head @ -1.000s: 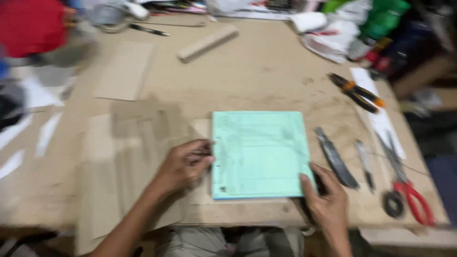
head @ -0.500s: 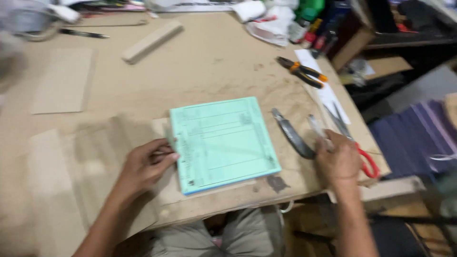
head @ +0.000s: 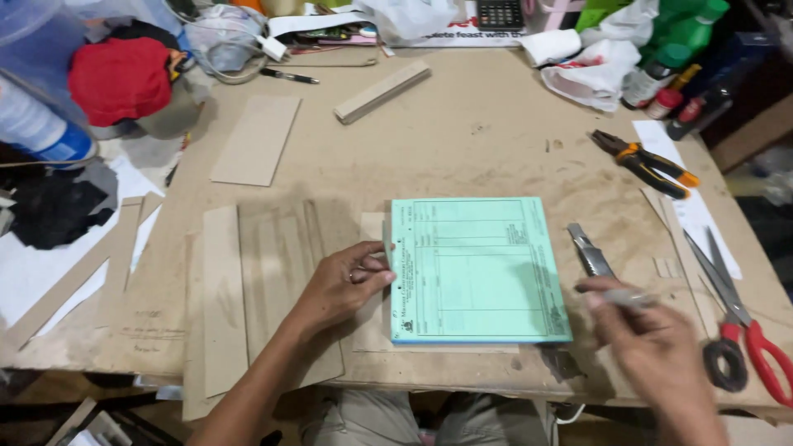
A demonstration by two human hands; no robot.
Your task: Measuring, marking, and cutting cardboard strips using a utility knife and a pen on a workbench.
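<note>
A pale green pad of printed forms (head: 477, 268) lies flat on brown cardboard near the table's front edge. My left hand (head: 347, 281) rests against the pad's left edge, with the thumb and fingertips on its spine. My right hand (head: 652, 339) hovers just right of the pad, blurred, with its fingers closed on a slim grey tool (head: 621, 297) that points left. What kind of tool it is I cannot tell. A grey utility knife (head: 590, 251) lies on the table just above that hand.
Red-handled scissors (head: 739, 322) lie at the right edge and orange-handled pliers (head: 648, 161) further back. Cardboard strips and sheets (head: 256, 140) cover the left half, and a wooden block (head: 382, 91) lies at the back. Bottles, bags and cloth crowd the far edge.
My right hand left the pad's lower right corner, reached right past the knife and now holds the slim grey tool. The camera view swung about. My left hand stayed on the pad.
</note>
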